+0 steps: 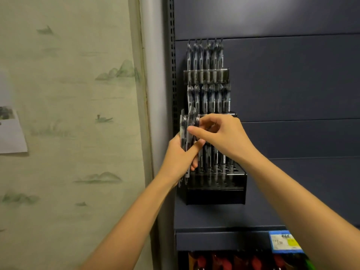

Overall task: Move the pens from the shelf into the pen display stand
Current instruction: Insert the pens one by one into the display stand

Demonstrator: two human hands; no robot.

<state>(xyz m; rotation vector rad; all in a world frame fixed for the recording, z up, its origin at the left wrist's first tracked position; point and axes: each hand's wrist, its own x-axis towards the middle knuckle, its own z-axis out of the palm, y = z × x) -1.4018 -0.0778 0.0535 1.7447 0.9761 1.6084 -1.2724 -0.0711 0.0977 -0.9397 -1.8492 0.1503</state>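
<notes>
Pens, hand-held: a bundle of pens (pixel 184 131) stands roughly upright in the left hand (pixel 179 158), whose fingers and thumb wrap its lower half. Clip ends stick up above the fist; the lower tips show just below the hand. The bundle sits at the left edge of the pen display stand (pixel 216 193), overlapping its side.

Right hand (pixel 224 137): it comes in from the right across the stand's middle, fingers curled. Thumb and forefinger pinch the upper end of the bundle, just above the left thumb. Which single pen it has — cannot tell, the frame is blurred there. The two hands are touching or nearly so.

Stand: black and tiered, fixed to a dark blue back panel (pixel 292 84).
- Top-tier pens (pixel 204 57) stand in a full row.
- Middle-tier pens (pixel 212 98) are partly behind the right hand.
- Bottom-tier pens (pixel 216 160) fill only the back holes; several front holes show open.

Surroundings: pale wallpaper (pixel 68 94) with painted hills covers the left — a paper sheet (pixel 9 133) hangs on it. A blue and yellow price label (pixel 285 241) sits on the shelf edge below, above red packaged goods (pixel 224 262).
</notes>
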